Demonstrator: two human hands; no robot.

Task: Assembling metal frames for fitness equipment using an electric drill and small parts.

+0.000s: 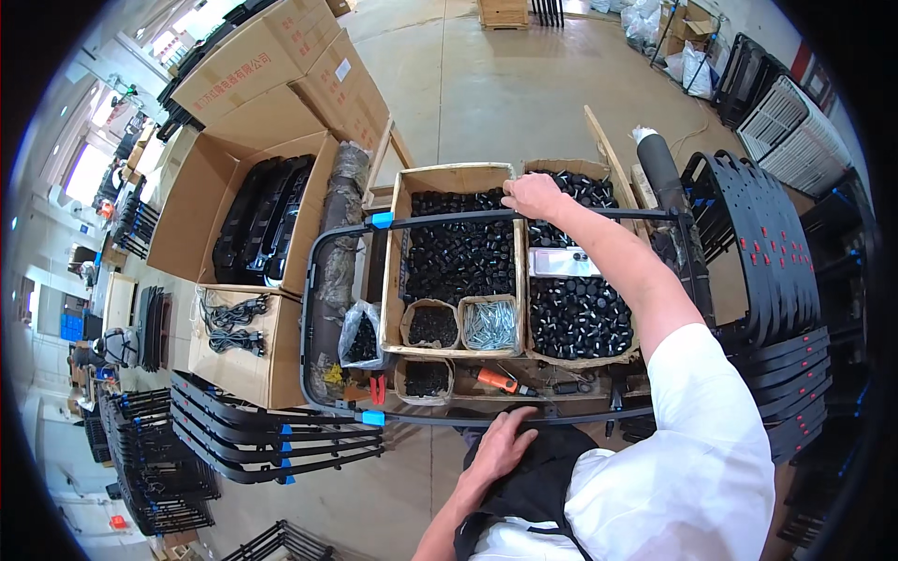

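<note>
A black metal tube frame with rounded corners and blue tape lies across the workbench. My right hand reaches over its far bar, fingers closed at the wall between two boxes; what they hold, if anything, is hidden. Beneath that hand are a cardboard box of black knobs and, on the right, another box of black-capped parts. Close to my body, my left hand rests by the frame's near bar with its fingers apart, holding nothing. Small boxes of black screws and silver screws stand inside the left box.
An orange power screwdriver and red-handled pliers lie along the bench's near side. At the left, an open carton holds black plastic parts, beside coiled black cables. Stacked black frames stand lower left, and black panels at the right.
</note>
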